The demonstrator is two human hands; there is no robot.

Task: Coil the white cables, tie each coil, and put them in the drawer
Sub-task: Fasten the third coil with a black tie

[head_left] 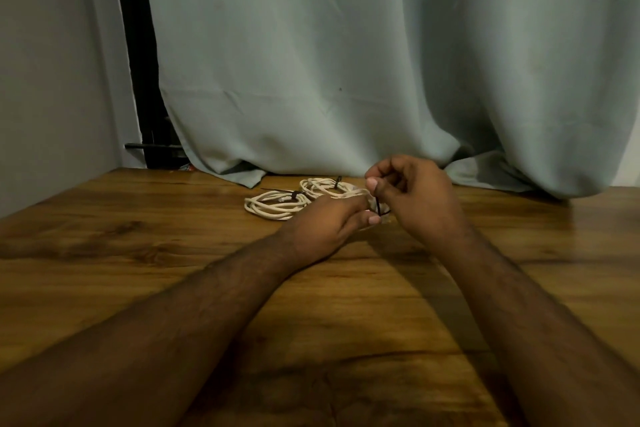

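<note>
Wooden table [138, 270]; grey-green curtain [346, 62] draped onto its far edge, grey wall [52, 62] left

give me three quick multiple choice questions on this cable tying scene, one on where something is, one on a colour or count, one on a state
1. Where do the two tied coils lie?
A. on the table, beyond the hands, before the curtain
B. in an open drawer
C. on the floor

2. What colour is the tie being pulled?
A. white
B. black
C. red

3. What is the right hand doing?
A. resting flat on the table
B. pinching the tie
C. hanging idle

Key: 1 A, the left coil and the right coil sit on the wooden table near the curtain. 2 B, the tie is a dark strip. 3 B, the right hand has its fingers closed on the tie while the left hand holds a third coil.
</note>
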